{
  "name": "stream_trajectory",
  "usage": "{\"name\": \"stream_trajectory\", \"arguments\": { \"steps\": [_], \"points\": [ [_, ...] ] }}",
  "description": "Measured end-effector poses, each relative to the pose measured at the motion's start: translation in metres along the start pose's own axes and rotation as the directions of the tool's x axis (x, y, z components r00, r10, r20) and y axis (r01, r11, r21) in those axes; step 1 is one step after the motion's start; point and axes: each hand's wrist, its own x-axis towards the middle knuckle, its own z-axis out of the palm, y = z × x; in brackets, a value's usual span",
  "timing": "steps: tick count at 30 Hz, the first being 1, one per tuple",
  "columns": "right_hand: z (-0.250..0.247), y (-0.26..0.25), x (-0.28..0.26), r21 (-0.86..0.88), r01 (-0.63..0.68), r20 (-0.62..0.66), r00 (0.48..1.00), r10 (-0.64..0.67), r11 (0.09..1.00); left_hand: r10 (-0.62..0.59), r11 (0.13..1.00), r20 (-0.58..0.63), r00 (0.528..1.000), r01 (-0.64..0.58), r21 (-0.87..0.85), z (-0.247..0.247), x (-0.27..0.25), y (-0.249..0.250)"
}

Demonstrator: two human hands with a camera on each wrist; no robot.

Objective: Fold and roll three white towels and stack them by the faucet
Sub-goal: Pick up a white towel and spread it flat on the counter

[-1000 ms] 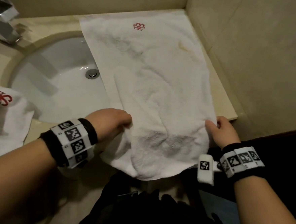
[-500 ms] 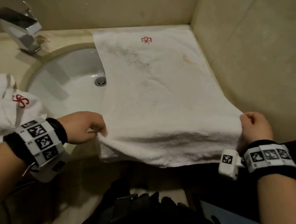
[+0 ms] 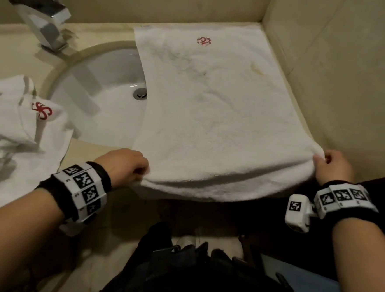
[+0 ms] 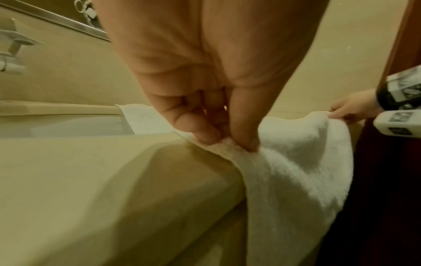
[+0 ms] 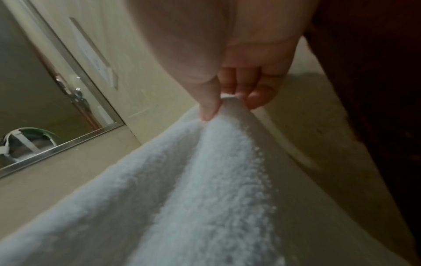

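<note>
A white towel [image 3: 216, 115] with a small red emblem lies spread over the right side of the counter and part of the sink. Its near edge hangs over the counter front. My left hand [image 3: 126, 166] pinches the towel's near left corner [image 4: 227, 144] between thumb and fingers. My right hand [image 3: 331, 167] pinches the near right corner [image 5: 227, 104], lifted slightly off the counter. The chrome faucet [image 3: 43, 19] stands at the back left.
More crumpled white towels [image 3: 21, 134] with a red emblem lie on the counter at the left. The white sink basin [image 3: 99, 98] is half covered. Beige walls [image 3: 328, 75] close in at the back and right. A mirror edge [image 5: 63, 147] shows above the counter.
Both hands moved apart and pulled the bunched near edge of the towel out flat and wide. The towel now lies smoother across the counter.
</note>
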Motion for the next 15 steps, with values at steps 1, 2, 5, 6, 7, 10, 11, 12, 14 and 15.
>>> {"name": "stream_trajectory", "arguments": {
  "steps": [1,2,5,6,7,10,11,12,14,15],
  "points": [
    [-0.003,-0.002,0.004,-0.041,-0.011,0.015,1.0,0.012,0.999,0.014,1.0,0.021,1.0,-0.014,-0.002,0.001,-0.002,0.0],
    [-0.004,-0.003,0.007,-0.097,-0.016,0.052,0.998,0.021,0.995,0.027,1.0,0.034,0.999,-0.026,-0.007,0.002,-0.004,0.001],
    [0.0,-0.007,0.008,-0.197,-0.012,0.131,0.991,0.039,0.98,0.054,0.998,0.047,0.997,-0.052,-0.043,0.004,-0.008,0.003],
    [0.001,-0.011,0.009,-0.181,-0.015,0.114,0.993,0.036,0.983,0.055,0.997,0.049,0.997,-0.053,-0.056,0.002,-0.008,0.003],
    [0.003,-0.014,0.009,-0.159,-0.003,0.09,0.996,0.017,0.987,0.054,0.996,0.054,0.997,-0.051,-0.07,0.002,-0.008,0.003],
    [0.006,-0.039,0.011,-0.122,0.11,0.108,0.989,-0.097,0.986,0.034,0.992,0.048,0.998,-0.028,-0.124,-0.007,-0.005,-0.002],
    [0.007,-0.052,0.013,-0.106,0.155,0.136,0.981,-0.14,0.982,0.014,0.987,0.029,0.999,-0.009,-0.163,-0.014,-0.002,-0.006],
    [0.009,-0.064,0.014,-0.095,0.202,0.17,0.968,-0.184,0.975,-0.018,0.974,0.003,1.0,0.018,-0.224,-0.021,0.0,-0.011],
    [0.013,-0.093,0.02,-0.082,0.3,0.228,0.934,-0.275,0.95,-0.13,0.926,-0.082,0.988,0.091,-0.368,-0.039,0.011,-0.025],
    [0.015,-0.106,0.024,-0.079,0.342,0.247,0.917,-0.314,0.937,-0.199,0.897,-0.122,0.972,0.13,-0.423,-0.048,0.018,-0.032]
  ]
}}
